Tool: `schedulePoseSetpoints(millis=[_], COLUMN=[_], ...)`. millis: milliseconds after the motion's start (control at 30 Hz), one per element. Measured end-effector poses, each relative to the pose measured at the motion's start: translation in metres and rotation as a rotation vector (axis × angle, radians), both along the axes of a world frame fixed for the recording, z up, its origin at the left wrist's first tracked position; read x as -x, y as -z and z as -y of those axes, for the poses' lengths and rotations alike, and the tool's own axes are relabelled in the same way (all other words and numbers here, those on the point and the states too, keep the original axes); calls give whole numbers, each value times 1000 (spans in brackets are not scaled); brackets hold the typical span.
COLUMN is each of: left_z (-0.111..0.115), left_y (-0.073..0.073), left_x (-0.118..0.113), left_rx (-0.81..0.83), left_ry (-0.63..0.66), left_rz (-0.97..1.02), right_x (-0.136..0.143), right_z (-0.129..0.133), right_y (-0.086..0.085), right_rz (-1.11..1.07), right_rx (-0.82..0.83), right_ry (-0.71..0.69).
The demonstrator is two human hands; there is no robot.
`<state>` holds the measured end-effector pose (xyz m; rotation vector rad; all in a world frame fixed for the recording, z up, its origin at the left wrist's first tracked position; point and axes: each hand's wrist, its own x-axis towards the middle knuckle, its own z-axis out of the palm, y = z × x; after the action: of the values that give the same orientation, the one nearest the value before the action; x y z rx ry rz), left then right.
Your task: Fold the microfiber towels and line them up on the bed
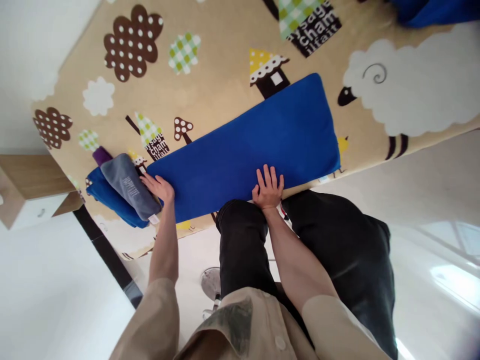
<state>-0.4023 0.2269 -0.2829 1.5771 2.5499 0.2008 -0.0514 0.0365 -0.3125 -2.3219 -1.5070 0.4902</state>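
A long blue cloth (240, 150), folded into a flat strip, lies slantwise along the near edge of a patterned tablecloth (217, 90). At the strip's left end rests my left hand (161, 188), fingers stretched out and holding nothing. My right hand (268, 189) lies flat with spread fingers on the strip's near edge, right of its middle. Beside my left hand is a folded grey cloth (129, 185) with pale lettering and a white tag. It lies on another folded blue cloth (112, 200), and a purple piece (101, 155) shows behind it.
More blue cloth (435, 12) lies at the far right corner. My knees in black trousers are at the table's near edge. A round metal stool base (211, 282) stands on the floor below. At the left is a wooden cabinet with a white drawer (40, 211).
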Motion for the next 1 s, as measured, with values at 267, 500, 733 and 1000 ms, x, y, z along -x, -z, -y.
schedulePoseSetpoints(millis=[267, 500, 733, 1000], left_z=[160, 223, 221, 258], left_y=[9, 5, 0, -45], left_x=[-15, -53, -39, -90], left_rx=[10, -73, 19, 207], left_ry=[51, -36, -2, 87], left_rz=[-6, 8, 92, 542], right_x=[-2, -10, -37, -60], right_z=[3, 4, -13, -157], right_y=[-1, -8, -28, -82], right_rz=[20, 60, 9, -159], right_rx=[15, 6, -20, 11], right_ry=[-31, -77, 71, -213])
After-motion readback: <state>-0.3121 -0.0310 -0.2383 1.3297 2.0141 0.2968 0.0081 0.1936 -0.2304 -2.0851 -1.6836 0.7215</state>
